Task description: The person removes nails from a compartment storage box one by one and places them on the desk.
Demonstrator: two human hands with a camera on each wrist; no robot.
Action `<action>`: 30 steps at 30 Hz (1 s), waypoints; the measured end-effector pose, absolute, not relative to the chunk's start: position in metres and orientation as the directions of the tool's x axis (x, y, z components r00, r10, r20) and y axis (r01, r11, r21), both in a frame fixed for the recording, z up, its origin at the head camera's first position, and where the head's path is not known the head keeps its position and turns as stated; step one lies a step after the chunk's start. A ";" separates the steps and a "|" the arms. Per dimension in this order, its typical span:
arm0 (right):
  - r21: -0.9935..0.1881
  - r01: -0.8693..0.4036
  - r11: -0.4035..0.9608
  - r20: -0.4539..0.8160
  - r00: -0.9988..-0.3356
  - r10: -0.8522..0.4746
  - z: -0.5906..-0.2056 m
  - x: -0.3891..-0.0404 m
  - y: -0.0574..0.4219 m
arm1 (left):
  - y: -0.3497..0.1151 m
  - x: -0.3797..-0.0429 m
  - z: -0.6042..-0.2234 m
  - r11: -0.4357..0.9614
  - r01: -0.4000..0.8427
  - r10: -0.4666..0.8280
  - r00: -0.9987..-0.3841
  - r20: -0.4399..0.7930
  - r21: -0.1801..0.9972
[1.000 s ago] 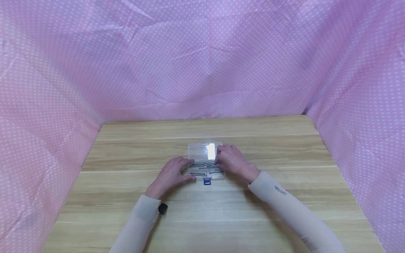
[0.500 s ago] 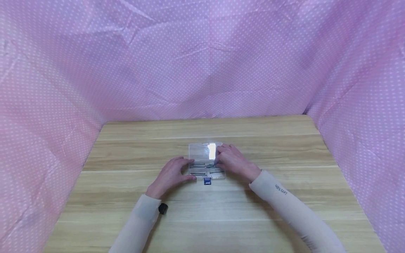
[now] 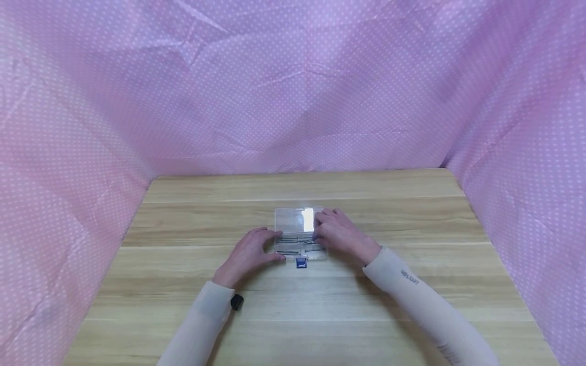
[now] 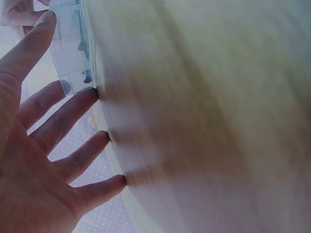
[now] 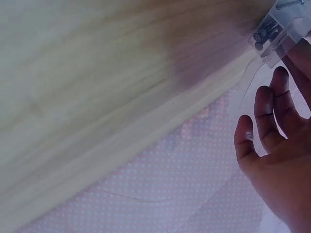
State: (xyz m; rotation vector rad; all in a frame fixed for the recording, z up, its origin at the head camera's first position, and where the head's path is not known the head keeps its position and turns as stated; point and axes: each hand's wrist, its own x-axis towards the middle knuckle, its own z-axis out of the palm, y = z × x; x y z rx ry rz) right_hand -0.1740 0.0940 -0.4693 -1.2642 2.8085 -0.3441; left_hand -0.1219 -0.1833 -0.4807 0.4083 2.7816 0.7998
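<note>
A clear plastic compartment box [image 3: 278,248] lies on the table with its lid [image 3: 290,221] tipped back. Long metal nails or screws [image 3: 287,252] lie in its compartments; in the right wrist view flat round heads [image 5: 265,39] show through the wall. My left hand [image 3: 247,252] holds the box's left end between thumb and index finger, the other fingers spread in the left wrist view. My right hand [image 3: 341,234] bends over the rear right compartment. Its thumb and index tips are hidden, so any grip there is unclear; its other fingers [image 5: 265,111] hang outside the box.
A blue latch [image 3: 301,263] sticks out at the box's front. The wooden table [image 3: 293,320] reaches a pink dotted cloth [image 3: 293,101] at the back and sides. A small black object [image 3: 236,302] sits at the left cuff.
Both hands keep their places at the box. The whole head view shifts very slightly; the right fingers stay over the rear right compartment.
</note>
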 end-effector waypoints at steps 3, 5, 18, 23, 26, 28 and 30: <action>-0.192 -0.746 0.638 0.053 -0.657 -0.752 -0.470 -0.174 0.094 | -0.183 -0.121 -0.481 0.815 0.205 0.322 -0.938 -0.128 0.542; -0.186 -0.754 0.630 0.054 -0.648 -0.760 -0.470 -0.175 0.094 | -0.182 -0.121 -0.481 0.816 0.202 0.319 -0.939 -0.129 0.542; -0.273 -0.741 0.613 0.046 -0.647 -0.761 -0.470 -0.171 0.100 | -0.178 -0.118 -0.481 0.820 0.205 0.317 -0.940 -0.125 0.534; -0.311 -0.718 0.623 0.045 -0.666 -0.745 -0.469 -0.170 0.105 | -0.177 -0.118 -0.481 0.817 0.203 0.315 -0.941 -0.123 0.540; -0.333 -0.707 0.624 0.054 -0.675 -0.735 -0.468 -0.169 0.106 | -0.177 -0.118 -0.481 0.815 0.194 0.309 -0.943 -0.126 0.545; -0.341 -0.704 0.623 0.065 -0.678 -0.732 -0.467 -0.169 0.108 | -0.177 -0.117 -0.481 0.817 0.187 0.303 -0.944 -0.130 0.545; -0.348 -0.704 0.619 0.078 -0.680 -0.729 -0.467 -0.168 0.109 | -0.176 -0.116 -0.480 0.818 0.182 0.299 -0.945 -0.133 0.545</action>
